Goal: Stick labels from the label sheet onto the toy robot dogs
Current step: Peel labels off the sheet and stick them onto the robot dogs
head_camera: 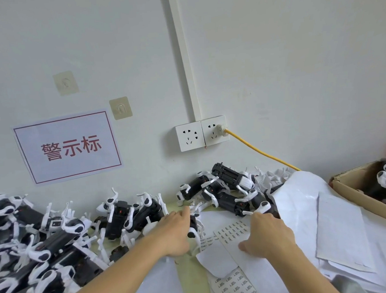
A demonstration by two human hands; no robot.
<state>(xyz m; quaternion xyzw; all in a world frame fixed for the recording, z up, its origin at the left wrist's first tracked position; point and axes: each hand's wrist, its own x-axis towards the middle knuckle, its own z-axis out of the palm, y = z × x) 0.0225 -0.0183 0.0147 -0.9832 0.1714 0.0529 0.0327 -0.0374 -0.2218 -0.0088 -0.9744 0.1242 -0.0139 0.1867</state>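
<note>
The left hand [175, 233] is curling around a black-and-white toy robot dog [195, 229] just left of the label sheet [233, 232], which is lying flat on the worktop [189, 276]. The right hand [267, 235] is resting on the label sheet, thumb out to the side and fingers bent; whether it is pinching a label cannot be told. More toy dogs [227, 189] are lying heaped behind the label sheet against the wall, with a bigger pile [33, 240] far left of it. Loose white backing sheets [332, 227] are piling up right of the label sheet, beside a cardboard box [349, 185].
</note>
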